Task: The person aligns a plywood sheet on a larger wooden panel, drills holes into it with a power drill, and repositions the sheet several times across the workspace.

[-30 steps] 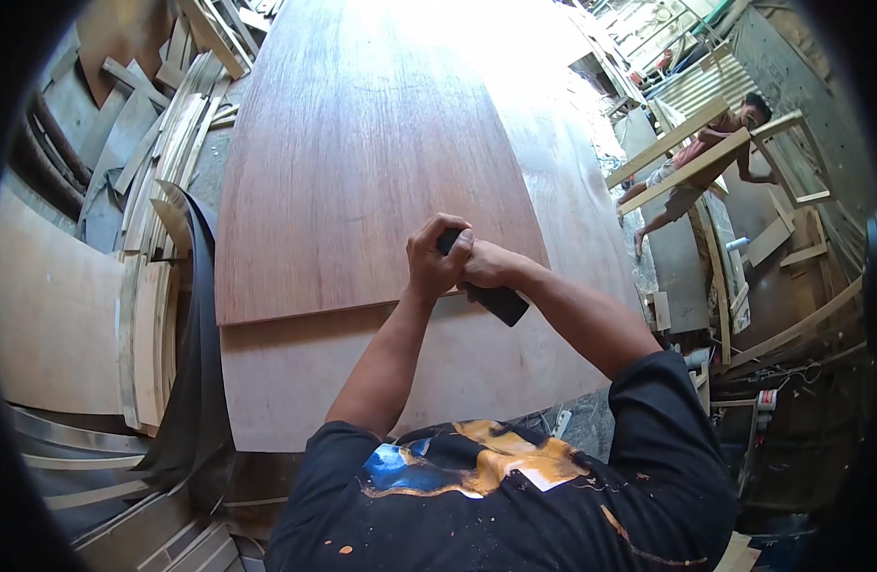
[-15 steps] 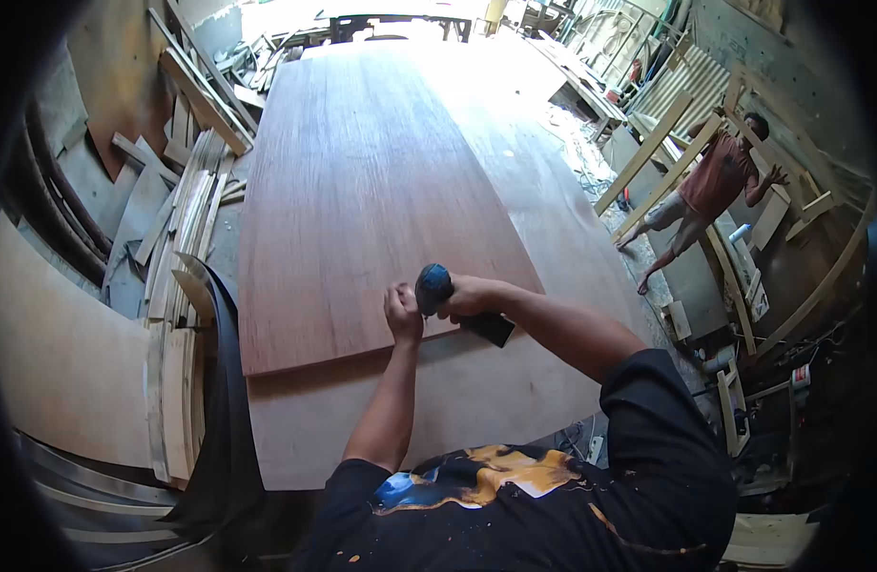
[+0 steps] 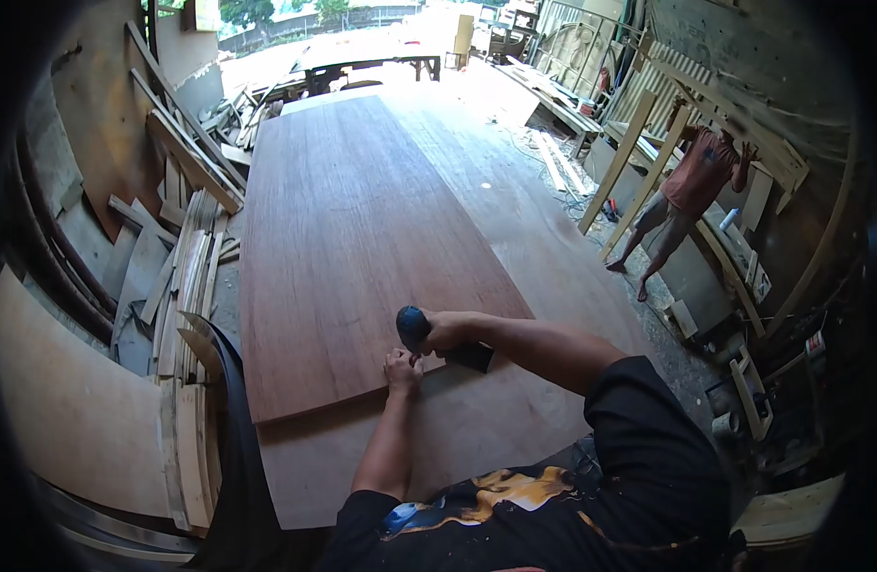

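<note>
"Black power tool, where?"
"Near edge of reddish panel, right hand closed round its grip."
"Left hand?"
"Partly curled, just beside the tool; can't tell whether it pinches anything."

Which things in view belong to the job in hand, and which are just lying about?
In the job:
- dark handheld power tool, in the right hand
- reddish-brown sheet, left hand at its near edge
- paler sheet beneath it

Apparently just lying about:
- wood strips at the picture's left
- pale panel nearer the camera
</note>
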### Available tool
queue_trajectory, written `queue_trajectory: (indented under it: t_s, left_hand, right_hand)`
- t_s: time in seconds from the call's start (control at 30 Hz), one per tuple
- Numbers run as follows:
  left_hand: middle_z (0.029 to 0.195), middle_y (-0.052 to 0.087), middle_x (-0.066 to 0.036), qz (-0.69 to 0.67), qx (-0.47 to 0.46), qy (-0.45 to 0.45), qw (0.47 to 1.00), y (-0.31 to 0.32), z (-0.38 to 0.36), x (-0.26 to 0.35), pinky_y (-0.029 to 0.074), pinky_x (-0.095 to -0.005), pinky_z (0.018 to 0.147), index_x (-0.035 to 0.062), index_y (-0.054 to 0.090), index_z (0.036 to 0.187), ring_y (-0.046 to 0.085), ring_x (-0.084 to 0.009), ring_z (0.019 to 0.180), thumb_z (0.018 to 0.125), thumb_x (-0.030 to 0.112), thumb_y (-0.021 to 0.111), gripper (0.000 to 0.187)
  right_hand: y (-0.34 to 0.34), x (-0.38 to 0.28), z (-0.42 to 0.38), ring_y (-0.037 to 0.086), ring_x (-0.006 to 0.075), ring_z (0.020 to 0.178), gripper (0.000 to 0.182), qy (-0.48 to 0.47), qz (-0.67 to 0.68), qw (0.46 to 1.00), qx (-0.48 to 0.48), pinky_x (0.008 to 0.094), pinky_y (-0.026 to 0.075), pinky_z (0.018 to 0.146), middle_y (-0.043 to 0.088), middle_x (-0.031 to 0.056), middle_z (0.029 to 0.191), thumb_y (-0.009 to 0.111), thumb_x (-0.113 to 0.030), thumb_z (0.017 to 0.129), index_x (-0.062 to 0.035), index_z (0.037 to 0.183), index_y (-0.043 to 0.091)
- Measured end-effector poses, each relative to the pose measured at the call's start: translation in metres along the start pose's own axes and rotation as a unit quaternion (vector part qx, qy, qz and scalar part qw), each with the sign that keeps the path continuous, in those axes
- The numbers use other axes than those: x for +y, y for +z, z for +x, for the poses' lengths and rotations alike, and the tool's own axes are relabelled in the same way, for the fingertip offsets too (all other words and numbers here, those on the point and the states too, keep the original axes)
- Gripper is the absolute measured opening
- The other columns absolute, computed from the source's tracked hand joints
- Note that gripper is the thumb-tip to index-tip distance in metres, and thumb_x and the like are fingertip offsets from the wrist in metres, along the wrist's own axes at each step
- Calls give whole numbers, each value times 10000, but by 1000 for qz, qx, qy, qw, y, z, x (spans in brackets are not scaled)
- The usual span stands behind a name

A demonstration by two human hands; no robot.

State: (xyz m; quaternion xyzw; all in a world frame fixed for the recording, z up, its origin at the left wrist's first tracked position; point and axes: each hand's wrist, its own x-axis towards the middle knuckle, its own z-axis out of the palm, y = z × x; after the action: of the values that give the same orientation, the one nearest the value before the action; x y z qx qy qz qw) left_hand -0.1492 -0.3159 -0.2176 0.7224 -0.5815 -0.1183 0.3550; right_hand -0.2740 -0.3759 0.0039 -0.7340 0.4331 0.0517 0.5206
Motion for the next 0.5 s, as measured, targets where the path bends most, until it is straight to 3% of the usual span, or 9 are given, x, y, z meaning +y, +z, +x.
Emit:
queue_trajectory:
  t_s: [0.23,0.3,0.33,0.43,0.5]
  left_hand:
    - [954,617,-65,-27,-4,-38,999,2,3,-2,461,-415,879,169,743,886,574,-268,962,774,257,710,146]
    - [954,618,-63,-22,2,-32,999,3,4,-3,462,-416,878,169,742,883,576,-268,963,775,262,710,146]
    - [954,618,-62,-19,2,-32,999,3,5,-3,462,-417,877,169,742,881,579,-269,964,777,267,709,146]
    - [947,620,-64,-7,5,-38,999,4,1,-5,461,-420,876,169,742,876,584,-272,961,773,282,715,155]
    - [945,620,-64,-8,11,-43,999,5,6,-1,461,-421,874,168,742,874,584,-273,960,773,286,716,157]
  right_hand:
    - [-8,-14,-17,570,164,584,380,6,39,998,-44,343,527,463,564,60,768,684,-111,752,-83,1078,490]
    - [-10,-9,-11,597,214,569,581,-4,36,998,-52,364,536,473,548,117,849,692,-169,748,-104,1227,370]
    - [-9,-6,-8,599,215,573,592,12,30,998,-47,364,533,469,547,119,858,688,-182,755,-109,1241,360]
    - [-7,-1,-7,596,211,564,607,-13,39,998,-57,366,525,461,550,118,852,689,-194,758,-113,1254,349]
    - [-8,-7,-15,570,165,595,488,4,48,998,-30,345,524,460,558,66,832,721,-134,741,-117,1142,442]
